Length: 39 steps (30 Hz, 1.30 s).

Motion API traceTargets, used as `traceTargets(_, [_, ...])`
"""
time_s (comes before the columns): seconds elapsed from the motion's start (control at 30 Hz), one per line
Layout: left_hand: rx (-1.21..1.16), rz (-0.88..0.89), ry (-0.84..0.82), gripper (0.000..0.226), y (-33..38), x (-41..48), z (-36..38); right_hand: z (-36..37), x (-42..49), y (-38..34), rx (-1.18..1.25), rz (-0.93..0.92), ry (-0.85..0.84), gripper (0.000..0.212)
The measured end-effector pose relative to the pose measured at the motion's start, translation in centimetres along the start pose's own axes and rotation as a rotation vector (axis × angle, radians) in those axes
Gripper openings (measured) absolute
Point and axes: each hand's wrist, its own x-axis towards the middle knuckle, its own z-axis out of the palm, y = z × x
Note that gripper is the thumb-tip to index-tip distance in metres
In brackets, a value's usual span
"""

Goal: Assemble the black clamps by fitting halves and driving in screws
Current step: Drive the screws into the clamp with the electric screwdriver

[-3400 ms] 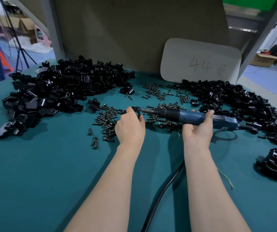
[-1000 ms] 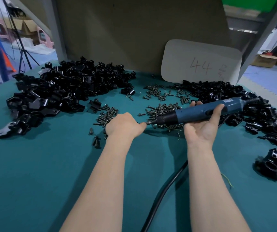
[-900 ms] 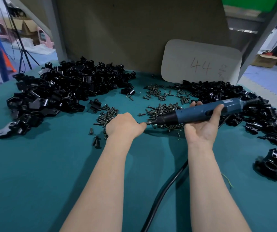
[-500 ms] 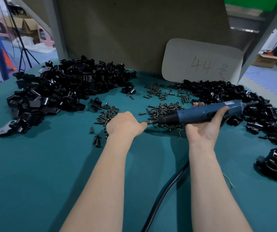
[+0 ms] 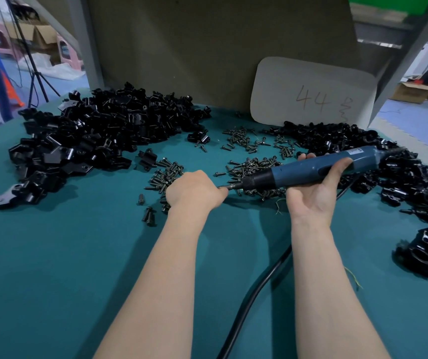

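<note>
Head view: the left hand (image 5: 194, 193) is seen curled into a fist with its back to the camera. Whatever lies inside is hidden, so it cannot be told whether anything is gripped. The metal bit of the blue electric screwdriver (image 5: 311, 169) is set right against the thumb side of that fist. The right hand (image 5: 314, 195) is turned palm up, fingers and thumb wrapped round the blue barrel, which is held tilted with its tail higher, out to the right.

A thick black cable (image 5: 249, 296) is laid between the forearms, down to the near edge. Small dark metal screws (image 5: 254, 169) are heaped just beyond both hands. The big heap of loose black plastic clamp halves (image 5: 99, 136) is piled far left, well apart from the hands. A second black heap of clamp parts (image 5: 402, 177) is banked along the right, under the driver's tail, and a few joined black clamps (image 5: 427, 255) are parked at the right edge.

Bare teal table cover (image 5: 52, 268) is left wide open on the near left. The back is closed off by a brown board panel (image 5: 207, 47), where a white rounded card marked 44 (image 5: 311, 94) is leaned.
</note>
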Motion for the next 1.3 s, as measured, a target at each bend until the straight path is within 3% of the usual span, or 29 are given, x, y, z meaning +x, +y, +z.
traceTargets(0.63, [-0.057,0.019,-0.012,0.044,-0.1,0.0,0.0,0.0,-0.2,0.3,0.009,0.025,0.027,0.04])
traceTargets(0.9, [-0.063,0.05,-0.042,0.045,-0.3,0.0,-0.4,0.1,-0.1,0.5,-0.026,0.026,-0.055,0.044])
traceTargets(1.03, [0.008,0.061,-0.045,0.048,-0.2,0.1,-0.5,0.1,-0.1,0.6,-0.022,0.029,-0.101,0.057])
traceTargets(1.17, [0.064,0.062,-0.04,0.048,-0.1,0.0,-0.4,-0.5,0.1,0.7,0.032,0.049,-0.065,0.045])
traceTargets(1.3, [0.072,0.041,-0.025,0.049,-0.1,-0.1,-0.3,-0.8,0.1,0.8,0.083,0.04,-0.05,0.045])
